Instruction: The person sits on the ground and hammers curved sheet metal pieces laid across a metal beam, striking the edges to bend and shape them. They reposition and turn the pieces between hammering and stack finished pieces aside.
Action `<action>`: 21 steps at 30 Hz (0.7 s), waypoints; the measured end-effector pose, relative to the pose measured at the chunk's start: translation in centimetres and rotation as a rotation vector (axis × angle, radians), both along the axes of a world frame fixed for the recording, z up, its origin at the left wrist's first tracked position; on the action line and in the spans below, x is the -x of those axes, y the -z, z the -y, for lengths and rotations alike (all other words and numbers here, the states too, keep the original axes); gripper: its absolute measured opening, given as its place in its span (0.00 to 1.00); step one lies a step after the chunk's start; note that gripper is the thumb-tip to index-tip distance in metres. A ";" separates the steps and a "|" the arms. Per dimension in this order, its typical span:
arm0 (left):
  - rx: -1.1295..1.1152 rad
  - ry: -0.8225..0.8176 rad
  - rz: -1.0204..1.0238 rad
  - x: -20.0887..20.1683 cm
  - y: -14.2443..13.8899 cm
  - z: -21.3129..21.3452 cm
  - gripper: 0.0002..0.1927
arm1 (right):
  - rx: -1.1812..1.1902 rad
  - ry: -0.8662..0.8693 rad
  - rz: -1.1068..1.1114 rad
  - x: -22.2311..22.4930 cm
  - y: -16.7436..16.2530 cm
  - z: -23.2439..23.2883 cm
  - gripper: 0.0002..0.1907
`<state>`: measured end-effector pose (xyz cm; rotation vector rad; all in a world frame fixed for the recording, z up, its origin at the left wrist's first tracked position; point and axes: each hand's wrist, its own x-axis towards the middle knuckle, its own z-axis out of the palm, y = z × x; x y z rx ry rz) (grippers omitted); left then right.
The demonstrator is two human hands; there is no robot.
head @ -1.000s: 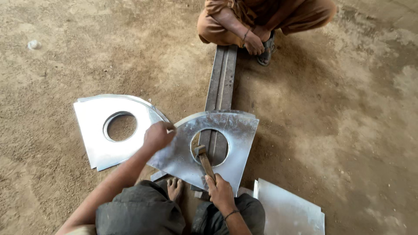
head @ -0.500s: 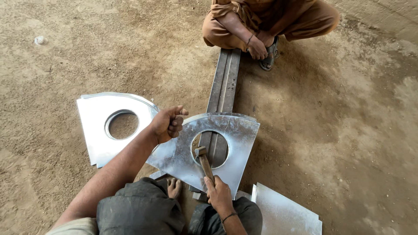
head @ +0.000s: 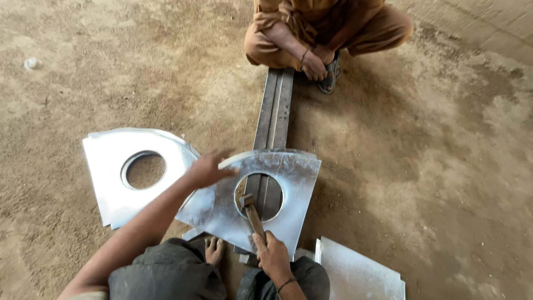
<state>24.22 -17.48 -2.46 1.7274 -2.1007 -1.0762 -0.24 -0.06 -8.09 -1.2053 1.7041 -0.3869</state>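
Head view. The right hand, grip closed around a hammer handle, holds the hammer head at the inner edge of the round hole at 9 o'clock in a galvanized sheet-metal plate. The plate lies across a long steel rail on the dirt floor. The left hand, blurred, grip loosely open, rests at the plate's 10 o'clock edge. A second holed plate lies at 9 o'clock, a flat sheet at 5 o'clock. A seated co-worker is at the rail's 12 o'clock end.
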 end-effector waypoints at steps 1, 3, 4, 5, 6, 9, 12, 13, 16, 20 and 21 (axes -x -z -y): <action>0.024 0.005 0.298 0.1 0.6 -0.4 0.44 | 0.000 -0.007 -0.005 0.0 -0.1 0.1 0.21; -0.022 -0.041 0.391 0.4 1.8 -1.9 0.48 | 0.010 -0.008 -0.005 0.1 0.0 -0.1 0.21; -0.048 -0.065 0.438 0.5 2.5 -2.8 0.51 | 0.036 -0.005 -0.001 0.2 0.1 -0.3 0.22; -0.070 -0.070 0.423 0.5 2.9 -3.3 0.51 | 0.064 -0.001 0.003 0.3 0.4 -0.4 0.22; -0.090 -0.076 0.407 0.5 3.3 -3.8 0.51 | 0.100 -0.008 -0.013 0.4 0.7 -0.6 0.22; -0.134 -0.137 0.375 0.3 3.8 -4.6 0.51 | 0.192 -0.045 -0.058 0.4 1.7 -1.0 0.22; -0.146 -0.167 0.359 0.4 3.9 -4.8 0.51 | 0.136 -0.002 0.058 0.7 1.9 -1.3 0.20; -0.129 -0.169 0.352 0.5 4.1 -4.9 0.51 | 0.017 0.072 0.185 0.8 1.7 -1.2 0.19; -0.109 -0.175 0.321 1.0 5.2 -5.6 0.53 | -0.005 0.203 0.424 1.2 0.5 -2.2 0.16; -0.087 -0.202 0.244 1.3 7.2 -6.4 0.52 | 0.373 0.195 0.528 1.9 -0.8 -4.9 0.16; -0.101 -0.202 0.251 1.3 7.6 -6.3 0.53 | 0.382 0.205 0.533 1.5 -0.7 -4.9 0.16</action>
